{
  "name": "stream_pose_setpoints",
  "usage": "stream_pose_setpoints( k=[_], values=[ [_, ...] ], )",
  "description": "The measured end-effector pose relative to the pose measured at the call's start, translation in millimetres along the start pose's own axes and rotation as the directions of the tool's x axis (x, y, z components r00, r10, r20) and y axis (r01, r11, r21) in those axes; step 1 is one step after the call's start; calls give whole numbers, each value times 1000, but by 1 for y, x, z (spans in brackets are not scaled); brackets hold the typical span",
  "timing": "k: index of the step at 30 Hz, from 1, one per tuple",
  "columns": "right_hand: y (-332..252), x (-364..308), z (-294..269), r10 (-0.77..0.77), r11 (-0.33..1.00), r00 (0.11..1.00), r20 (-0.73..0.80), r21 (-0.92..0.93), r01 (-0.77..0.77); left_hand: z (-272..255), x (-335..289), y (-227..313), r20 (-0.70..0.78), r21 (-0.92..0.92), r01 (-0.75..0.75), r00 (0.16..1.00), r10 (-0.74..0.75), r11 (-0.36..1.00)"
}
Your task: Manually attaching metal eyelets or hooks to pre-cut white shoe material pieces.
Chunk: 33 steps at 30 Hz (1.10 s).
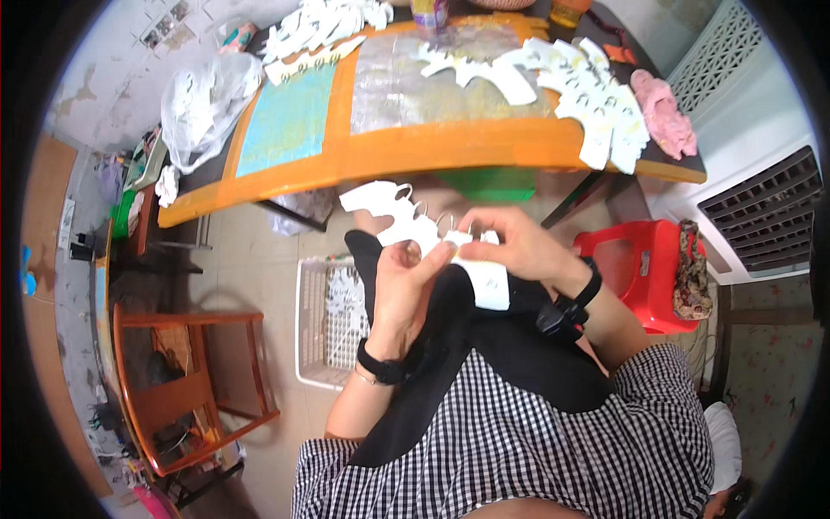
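Over my lap I hold a white die-cut card strip (488, 288) with a scalloped edge, and several thin rings or hoops stand along that edge. My left hand (400, 290) pinches the strip's near side at its middle. From the right, my right hand (510, 242) has thumb and fingers closed at the strip's upper edge, beside a ring. The fingertips of both hands nearly meet; whether a loose ring is between them is too small to tell. A similar white strip (510, 80) lies on the table ahead.
The table (389, 149) carries a pile of cards (320, 26), overlapping cards with rings (596, 108), a plastic bag (203, 108) and a pink cloth (661, 112). A white basket (311, 333) stands on the floor at left, near a wooden chair (160, 394). A red stool (622, 264) is at right.
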State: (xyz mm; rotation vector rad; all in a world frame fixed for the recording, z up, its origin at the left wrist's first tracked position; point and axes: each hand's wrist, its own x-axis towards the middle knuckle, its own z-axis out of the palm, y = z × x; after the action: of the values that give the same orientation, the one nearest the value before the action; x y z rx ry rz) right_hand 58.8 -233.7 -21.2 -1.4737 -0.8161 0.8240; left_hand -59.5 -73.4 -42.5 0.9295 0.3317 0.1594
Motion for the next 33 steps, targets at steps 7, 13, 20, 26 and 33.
stream_pose_setpoints(
  k=[7, 13, 20, 26, 33],
  values=[
    [2, 4, 5, -29, 995, 999, -30, 92, 31, -12, 0, 2, 126, -250, 160, 983, -131, 955],
    [6, 3, -13, -11, 976, 999, -49, 215, 22, -1, 17, 12, 99, -242, 152, 986, -131, 958],
    [-35, -2, -33, -50, 991, 979, -200, 114, 74, 30, 43, 32, 194, -41, 125, 974, -115, 991],
    [-77, 4, -72, -171, 985, 948, -268, -45, 165, 60, 74, 75, 386, 228, 183, 884, -261, 956],
    [-85, -3, -146, -115, 952, 781, -614, 155, 262, 31, 123, 118, 534, 413, 24, 804, -263, 910]
  ],
)
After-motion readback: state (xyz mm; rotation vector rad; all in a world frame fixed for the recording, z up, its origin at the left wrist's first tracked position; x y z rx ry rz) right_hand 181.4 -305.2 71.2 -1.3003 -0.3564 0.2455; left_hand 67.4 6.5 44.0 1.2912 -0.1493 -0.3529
